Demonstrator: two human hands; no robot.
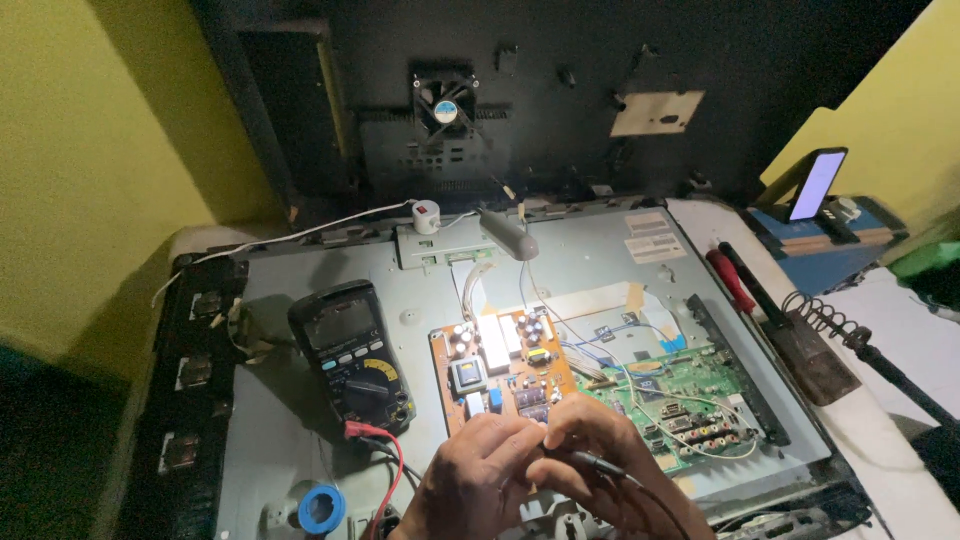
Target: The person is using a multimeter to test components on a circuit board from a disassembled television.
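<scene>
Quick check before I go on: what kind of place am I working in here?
Likely an electronics repair bench: an opened flat-panel television with circuit boards exposed, a digital multimeter and a soldering iron stand.

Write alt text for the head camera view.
Two bare hands, left hand and right hand, hold a black probe over an orange circuit board in an opened flat-screen chassis; a black multimeter lies left.

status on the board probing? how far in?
Done: back cover off, orange power board and green board exposed, multimeter out with leads plugged in. In hand: left hand and right hand hold a black probe at the power board's edge. Left: cannot tell; meter display unreadable.
</scene>
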